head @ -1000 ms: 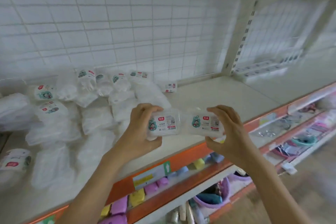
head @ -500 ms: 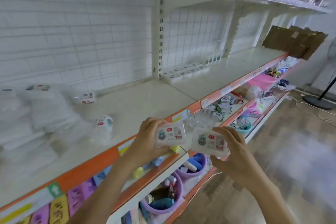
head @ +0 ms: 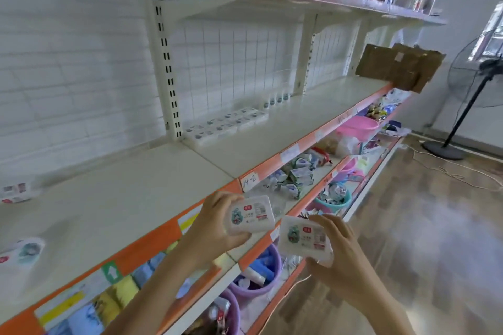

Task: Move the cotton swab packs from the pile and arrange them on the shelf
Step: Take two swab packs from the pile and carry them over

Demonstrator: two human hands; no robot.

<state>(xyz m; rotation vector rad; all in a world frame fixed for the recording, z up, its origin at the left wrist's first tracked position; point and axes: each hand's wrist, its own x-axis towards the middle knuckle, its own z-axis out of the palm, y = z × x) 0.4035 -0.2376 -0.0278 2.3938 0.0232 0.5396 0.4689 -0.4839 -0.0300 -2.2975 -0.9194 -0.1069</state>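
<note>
A long cream metal shelf (head: 206, 160) with a smooth, matte top and an orange front edge runs from the lower left to the far right, backed by white wire grid panels (head: 239, 62) and a slotted upright post (head: 166, 57). At its far end a ragged piece of brown cardboard (head: 400, 68) leans over the edge. Against the back of the shelf lies a neat double row of small rectangular cotton swab packs (head: 226, 126), flat and white with tiny printed labels. In front of the shelf edge, the left hand (head: 212, 228) grips one rounded-corner, translucent plastic pack (head: 251, 217), thumb below and fingers curled behind it, label facing the camera. Just beside and slightly lower, the right hand (head: 343, 258) clasps a second matching pack (head: 304, 239), fingers wrapped over its right side. The two packs nearly touch at their corners. At the left margin, blurred loose packs (head: 16, 193) rest on the shelf top.
</note>
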